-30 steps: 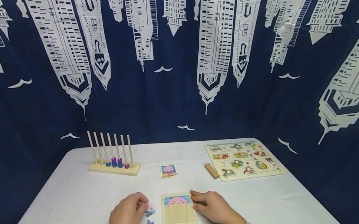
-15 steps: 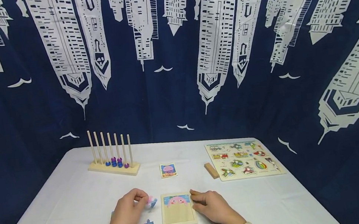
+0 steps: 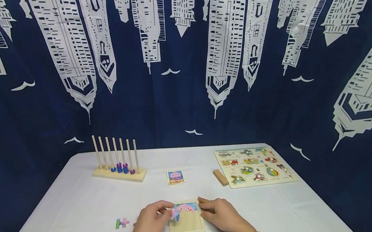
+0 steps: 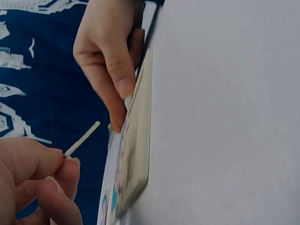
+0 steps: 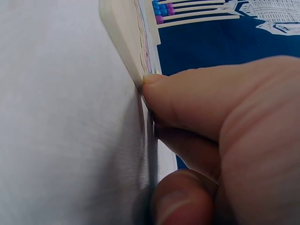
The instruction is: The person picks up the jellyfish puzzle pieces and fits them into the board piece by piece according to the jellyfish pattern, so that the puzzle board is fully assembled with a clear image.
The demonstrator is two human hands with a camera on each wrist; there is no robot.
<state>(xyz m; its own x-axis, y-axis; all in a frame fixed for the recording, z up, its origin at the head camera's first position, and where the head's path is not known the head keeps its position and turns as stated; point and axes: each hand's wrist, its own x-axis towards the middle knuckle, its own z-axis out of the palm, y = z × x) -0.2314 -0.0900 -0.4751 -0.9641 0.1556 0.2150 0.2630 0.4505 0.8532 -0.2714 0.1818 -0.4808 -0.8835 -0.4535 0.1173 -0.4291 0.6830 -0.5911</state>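
My left hand (image 3: 150, 223) pinches a small jigsaw piece (image 3: 175, 215), pink and blue, between thumb and fingertips. It overlaps the upper left of the shallow wooden puzzle tray (image 3: 187, 226). From the left wrist, the piece (image 4: 83, 138) shows edge-on, raised above the tray. A pink octopus face with blue behind it fills the tray's top strip; bare wood shows below. My right hand (image 3: 224, 215) rests its fingertips against the tray's right edge. In the right wrist view, the thumb (image 5: 183, 96) touches the tray's corner, with the other fingers loosely bent below.
Loose jigsaw pieces (image 3: 121, 223) lie left of the tray, some partly hidden by my left hand. Behind the tray lies an octopus picture card (image 3: 175, 177). A bead rack (image 3: 119, 175) stands at the back left; a wooden block (image 3: 220, 177) and a picture board (image 3: 255, 165) lie right.
My left hand has lifted the jigsaw piece off the cloth and carried it right, over the tray's left side. Loose pieces it covered now show. The right hand stays at the tray edge.
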